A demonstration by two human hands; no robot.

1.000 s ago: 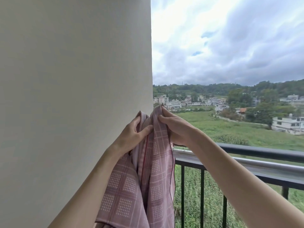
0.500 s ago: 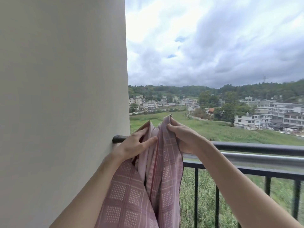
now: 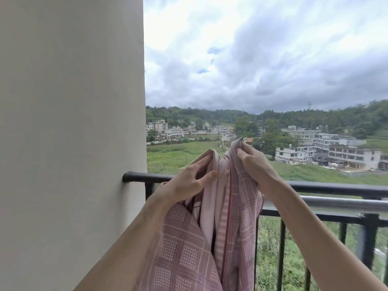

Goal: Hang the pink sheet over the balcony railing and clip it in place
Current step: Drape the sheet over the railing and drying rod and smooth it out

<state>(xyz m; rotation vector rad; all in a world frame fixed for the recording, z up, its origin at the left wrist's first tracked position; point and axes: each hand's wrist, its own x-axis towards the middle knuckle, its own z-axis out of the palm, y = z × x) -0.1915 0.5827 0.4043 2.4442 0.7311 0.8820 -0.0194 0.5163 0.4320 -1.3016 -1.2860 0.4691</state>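
Sheet: one pink checked cotton sheet (image 3: 189,248), bunched, hanging from both hands in front of the black metal balcony railing (image 3: 336,186).
Left hand (image 3: 186,185): fingers and thumb pinch a pale fold.
Right hand (image 3: 255,164): fingers curled, gripping the raised top edge.
Wall: one plain beige wall (image 3: 71,143), left.

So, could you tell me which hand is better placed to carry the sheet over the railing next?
Probably the right hand: it pinches the pink sheet highest, above the railing.

Pink checked sheet (image 3: 212,234) bunched, hanging before black balcony railing (image 3: 327,186)
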